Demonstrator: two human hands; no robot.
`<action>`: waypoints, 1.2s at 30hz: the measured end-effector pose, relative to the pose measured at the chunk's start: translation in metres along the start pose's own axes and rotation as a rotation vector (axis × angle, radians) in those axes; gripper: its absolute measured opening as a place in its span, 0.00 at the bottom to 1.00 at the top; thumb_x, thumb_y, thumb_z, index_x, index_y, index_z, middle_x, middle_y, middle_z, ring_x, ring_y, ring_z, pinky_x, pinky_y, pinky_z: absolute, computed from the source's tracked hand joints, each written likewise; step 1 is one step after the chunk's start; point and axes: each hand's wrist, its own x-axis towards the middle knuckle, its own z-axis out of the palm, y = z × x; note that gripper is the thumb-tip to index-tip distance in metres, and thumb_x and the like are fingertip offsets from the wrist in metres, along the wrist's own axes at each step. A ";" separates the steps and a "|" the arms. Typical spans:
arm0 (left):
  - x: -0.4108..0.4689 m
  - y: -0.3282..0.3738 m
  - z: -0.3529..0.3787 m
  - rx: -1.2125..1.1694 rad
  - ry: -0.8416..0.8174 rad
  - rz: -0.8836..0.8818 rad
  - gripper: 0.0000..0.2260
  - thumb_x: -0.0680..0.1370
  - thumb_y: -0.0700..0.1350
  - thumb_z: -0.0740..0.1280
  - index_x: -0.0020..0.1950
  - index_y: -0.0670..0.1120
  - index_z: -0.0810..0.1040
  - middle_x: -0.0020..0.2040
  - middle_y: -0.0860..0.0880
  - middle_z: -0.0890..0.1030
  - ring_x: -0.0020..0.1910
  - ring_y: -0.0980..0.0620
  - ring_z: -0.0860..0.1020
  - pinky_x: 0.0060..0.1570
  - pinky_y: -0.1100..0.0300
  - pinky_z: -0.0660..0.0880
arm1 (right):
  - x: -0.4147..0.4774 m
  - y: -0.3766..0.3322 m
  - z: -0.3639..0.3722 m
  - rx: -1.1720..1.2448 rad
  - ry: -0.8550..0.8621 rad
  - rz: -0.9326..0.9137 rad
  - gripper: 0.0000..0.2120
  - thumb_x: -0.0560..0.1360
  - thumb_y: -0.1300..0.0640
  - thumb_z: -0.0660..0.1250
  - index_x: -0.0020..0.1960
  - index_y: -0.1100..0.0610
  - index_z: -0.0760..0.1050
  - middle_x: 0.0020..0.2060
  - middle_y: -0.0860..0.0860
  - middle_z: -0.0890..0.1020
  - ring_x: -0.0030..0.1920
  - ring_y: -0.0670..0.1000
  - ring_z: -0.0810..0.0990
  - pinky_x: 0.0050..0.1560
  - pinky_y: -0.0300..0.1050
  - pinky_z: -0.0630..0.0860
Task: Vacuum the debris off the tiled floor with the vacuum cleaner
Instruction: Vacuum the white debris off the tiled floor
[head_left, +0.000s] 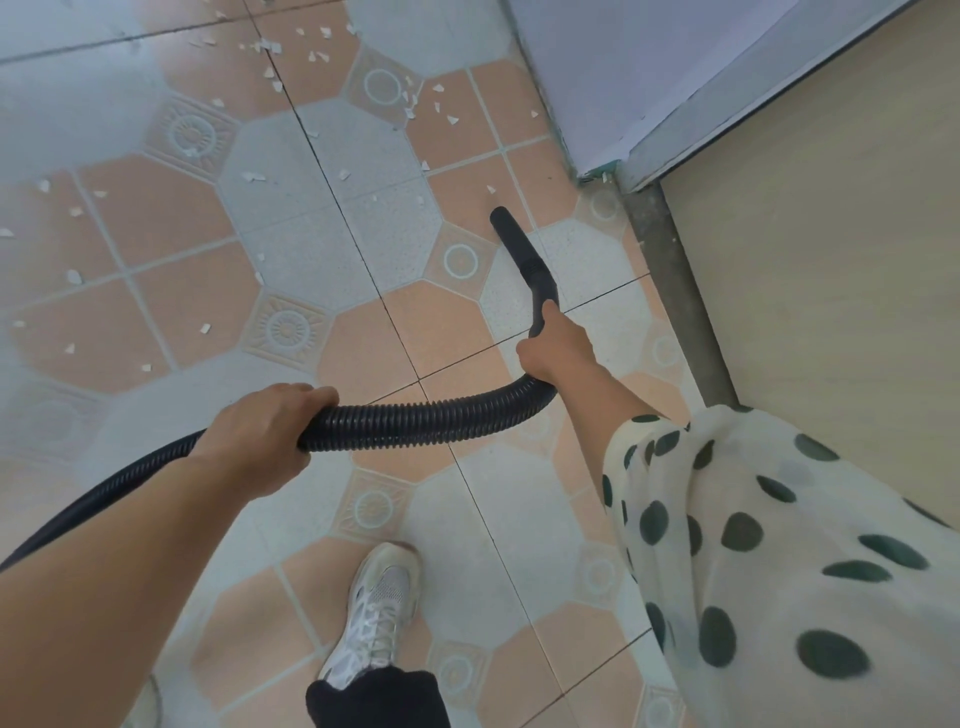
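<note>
— Head view: why are both hands clamping the hose (431, 421)?
— Right hand (558, 348) is curling round the nozzle (519, 244), aiming at scraps (491, 189) just ahead; left hand (265, 431) is gripping, lifting slack.

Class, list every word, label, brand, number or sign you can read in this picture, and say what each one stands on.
No text can be read anywhere.
black nozzle: a faint mark on its upper side, too small and blurred to read.
ribbed hose: no lettering shows.
white shoe: no brand or logo can be made out.
dotted sleeve and floor tiles: patterns only, no words or numbers.
</note>
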 end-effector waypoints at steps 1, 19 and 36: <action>0.003 -0.002 -0.001 -0.003 0.002 -0.008 0.14 0.71 0.35 0.64 0.44 0.54 0.67 0.39 0.54 0.72 0.39 0.51 0.71 0.31 0.60 0.62 | 0.005 -0.004 -0.001 0.000 0.004 0.001 0.31 0.76 0.61 0.61 0.76 0.54 0.54 0.60 0.60 0.74 0.47 0.57 0.73 0.40 0.47 0.70; 0.018 -0.022 -0.024 -0.016 0.022 -0.079 0.13 0.72 0.37 0.64 0.45 0.54 0.66 0.39 0.54 0.72 0.41 0.50 0.72 0.31 0.61 0.60 | 0.027 -0.061 -0.016 -0.060 -0.005 -0.057 0.36 0.77 0.62 0.60 0.80 0.53 0.48 0.65 0.60 0.72 0.53 0.58 0.74 0.43 0.48 0.71; 0.089 -0.044 -0.012 -0.026 0.118 0.022 0.16 0.72 0.36 0.63 0.55 0.51 0.67 0.43 0.52 0.74 0.39 0.50 0.70 0.32 0.59 0.61 | 0.105 -0.090 -0.026 -0.069 0.282 0.121 0.24 0.75 0.61 0.62 0.70 0.60 0.63 0.51 0.58 0.73 0.54 0.59 0.75 0.37 0.46 0.69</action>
